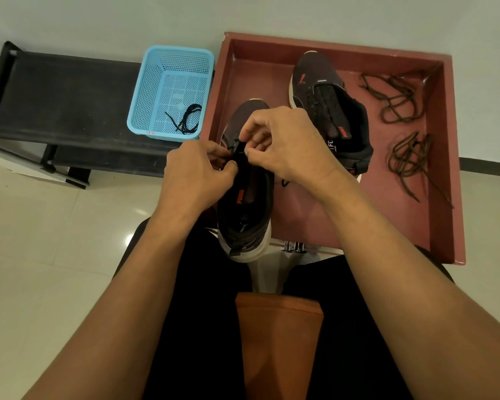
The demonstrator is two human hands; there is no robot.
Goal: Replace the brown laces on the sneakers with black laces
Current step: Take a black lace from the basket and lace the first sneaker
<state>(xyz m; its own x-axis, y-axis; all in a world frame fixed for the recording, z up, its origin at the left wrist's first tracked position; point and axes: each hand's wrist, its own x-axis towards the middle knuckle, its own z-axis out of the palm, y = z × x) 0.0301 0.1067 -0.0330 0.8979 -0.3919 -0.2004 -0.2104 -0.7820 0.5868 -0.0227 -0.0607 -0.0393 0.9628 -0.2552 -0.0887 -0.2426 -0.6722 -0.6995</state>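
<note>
A dark sneaker [244,215] with a white sole lies in front of me, heel toward me, its toe over the red tray's edge. My left hand [197,174] and my right hand [283,140] both pinch a black lace at its eyelets; the lace itself is mostly hidden by my fingers. A loose end of the black lace [285,183] shows below my right wrist. The second dark sneaker [329,111] stands in the tray and carries black lacing. Two brown laces [396,96] [410,160] lie loose at the tray's right side.
The red tray [300,44] sits on the pale floor. To its left a blue perforated basket [171,90] holds one black lace [186,119] and rests on a low black rack [61,96]. My legs in dark trousers fill the bottom of the view.
</note>
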